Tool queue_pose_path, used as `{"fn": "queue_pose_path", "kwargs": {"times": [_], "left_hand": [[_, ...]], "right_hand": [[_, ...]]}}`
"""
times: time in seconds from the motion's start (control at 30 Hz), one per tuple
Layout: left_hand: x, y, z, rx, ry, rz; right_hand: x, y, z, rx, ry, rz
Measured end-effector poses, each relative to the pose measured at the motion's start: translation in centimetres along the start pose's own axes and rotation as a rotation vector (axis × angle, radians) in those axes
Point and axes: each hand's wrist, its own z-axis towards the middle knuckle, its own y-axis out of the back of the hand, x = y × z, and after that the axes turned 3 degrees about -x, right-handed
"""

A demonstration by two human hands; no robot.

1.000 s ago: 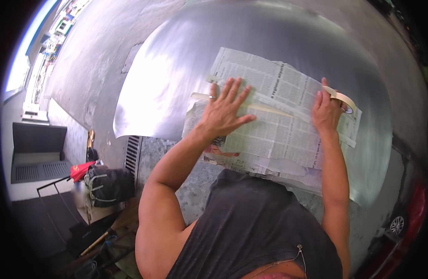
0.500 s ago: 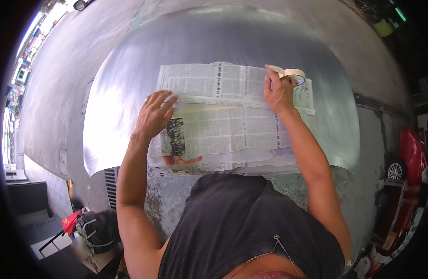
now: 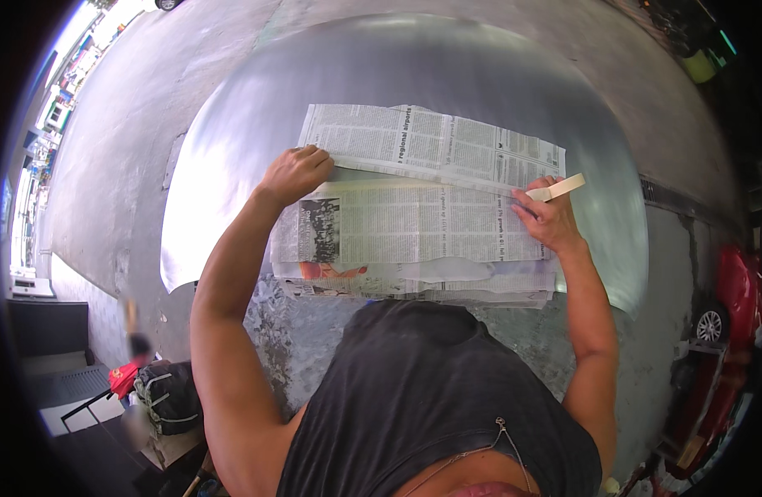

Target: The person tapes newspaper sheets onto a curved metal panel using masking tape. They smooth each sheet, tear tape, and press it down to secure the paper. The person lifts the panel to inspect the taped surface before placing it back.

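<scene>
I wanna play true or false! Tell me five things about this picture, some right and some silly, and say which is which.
1. The right hand holds a roll of tape. True.
2. The left hand is far from the newspaper. False: it is at the left end of the upper sheet.
3. The newspaper lies over a shiny silver panel. True.
4. The car near the right edge is yellow. False: it is red.
5. The person wears a dark shirt. True.
</scene>
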Motion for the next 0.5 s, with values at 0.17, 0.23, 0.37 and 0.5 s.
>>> {"fn": "queue_pose_path", "kwargs": {"times": [0.17, 0.23, 0.37, 0.5], "left_hand": [[-0.1, 3.6, 3.8, -0.233, 0.115, -0.021], [0.1, 6.3, 5.4, -0.307, 0.148, 0.037], [1.9, 11.9, 6.8, -0.48, 0.13, 0.201], [4.2, 16.8, 4.2, -0.536, 0.214, 0.316]], "right_hand": [[1.6, -0.7, 1.6, -0.033, 0.047, -0.048], [1.8, -1.1, 2.7, -0.122, 0.091, -0.105], [0.7, 0.4, 4.8, -0.305, 0.176, -0.004], [-0.9, 8.1, 4.9, -0.031, -0.248, 0.424]]}}
